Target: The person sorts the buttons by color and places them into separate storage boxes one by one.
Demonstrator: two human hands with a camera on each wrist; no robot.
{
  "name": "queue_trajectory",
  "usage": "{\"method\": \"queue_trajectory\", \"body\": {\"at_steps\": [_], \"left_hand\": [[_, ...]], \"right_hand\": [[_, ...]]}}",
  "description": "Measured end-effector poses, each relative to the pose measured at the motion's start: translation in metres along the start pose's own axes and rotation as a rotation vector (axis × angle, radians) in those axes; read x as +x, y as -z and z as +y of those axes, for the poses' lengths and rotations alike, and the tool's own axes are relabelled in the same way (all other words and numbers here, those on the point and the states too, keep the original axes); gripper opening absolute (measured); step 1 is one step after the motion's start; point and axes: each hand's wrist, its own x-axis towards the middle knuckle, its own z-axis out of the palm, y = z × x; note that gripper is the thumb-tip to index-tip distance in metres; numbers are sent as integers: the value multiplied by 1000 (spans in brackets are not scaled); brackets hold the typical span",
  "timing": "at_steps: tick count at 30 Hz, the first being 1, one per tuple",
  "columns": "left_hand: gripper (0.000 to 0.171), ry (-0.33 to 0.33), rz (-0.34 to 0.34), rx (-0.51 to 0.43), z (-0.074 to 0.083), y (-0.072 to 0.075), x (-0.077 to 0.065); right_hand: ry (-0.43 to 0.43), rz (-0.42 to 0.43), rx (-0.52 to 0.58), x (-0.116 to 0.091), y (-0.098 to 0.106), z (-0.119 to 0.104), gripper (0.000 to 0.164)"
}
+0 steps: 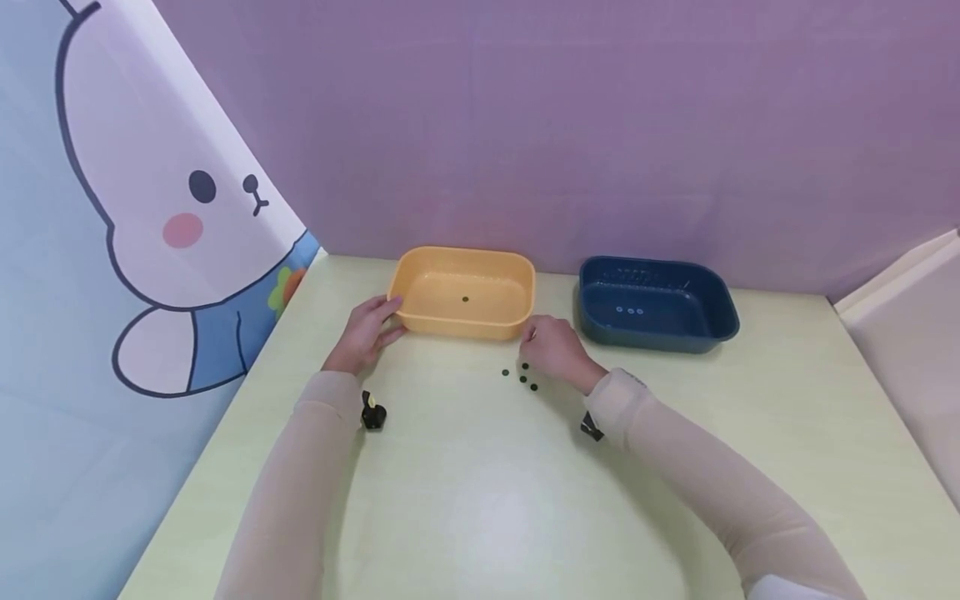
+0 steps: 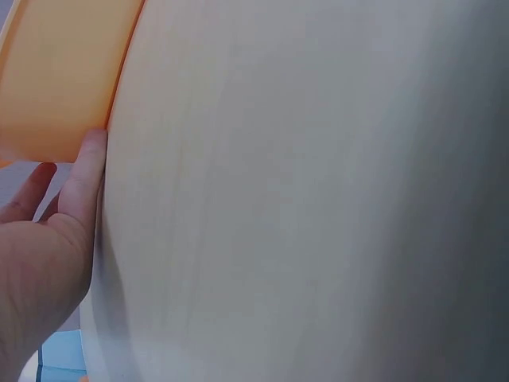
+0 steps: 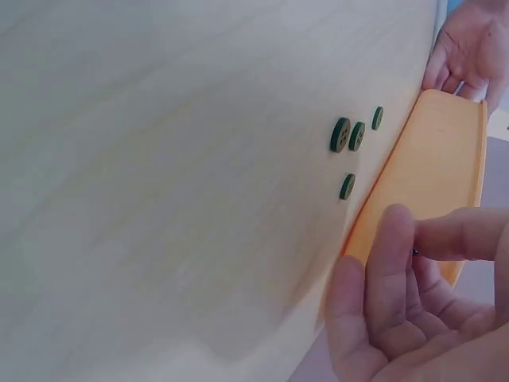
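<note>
My left hand (image 1: 363,335) holds the left end of a yellow-orange basin (image 1: 465,326), thumb along its front wall and fingers at its side. One dark green button (image 1: 465,299) lies on the basin floor. Just off the basin's front right corner, my right hand (image 1: 557,350) pinches a small dark object (image 3: 415,252) between thumb and forefinger. Fingers hide most of it; it looks like another button. Several loose green buttons (image 3: 340,135) are on the table in front of the basin, close to the right hand.
To the right stands a dark blue basin (image 1: 660,340) with three small pale round pieces (image 1: 630,311) inside. Both basins sit on a pale table (image 1: 465,500) near a purple backdrop (image 1: 570,133). A curtain with a cartoon animal (image 1: 180,183) hangs at the left.
</note>
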Motion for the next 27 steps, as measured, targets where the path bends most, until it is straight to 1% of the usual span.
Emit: {"method": "queue_trajectory", "body": {"at_steps": [4,9,15,20,24,27], "left_hand": [[56,0,9,0,-1,1,-1],[56,-19,16,13,-3,3,-2],[57,-31,16,31,-5,4,-1],[58,-31,20,26,-5,3,0],[57,-29,17,25,-3,1,0],[55,-29,18,32,-1,-1,-1]], "right_hand": [[41,45,-24,-5,3,0,5],[92,91,-41,-11,2,1,11],[134,146,-60,-14,3,4,7],[140,157,-80,-15,5,5,8],[130,158,-79,-15,7,6,5],[135,164,-65,-14,10,5,14]]}}
